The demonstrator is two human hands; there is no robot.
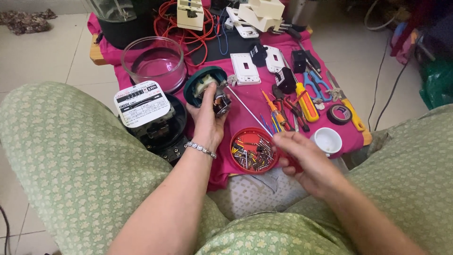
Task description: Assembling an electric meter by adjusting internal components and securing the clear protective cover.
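My left hand [206, 118] grips a small electric motor with a green round housing [204, 85] above the pink cloth. My right hand [302, 158] holds a screwdriver with a red handle; its long thin shaft [246, 109] runs up and left to the motor. Just below the shaft sits a red round lid [254, 150] filled with several screws and small metal parts. A bracelet is on my left wrist.
A low table under a pink cloth [245, 94] carries a clear glass cover [153, 62], an electric meter [151, 118], white wall plates [244, 68], screwdrivers, pliers, blue scissors [315, 85], black tape [339, 114], a white cup [327, 140] and red wire [186, 33]. My green-patterned knees flank it.
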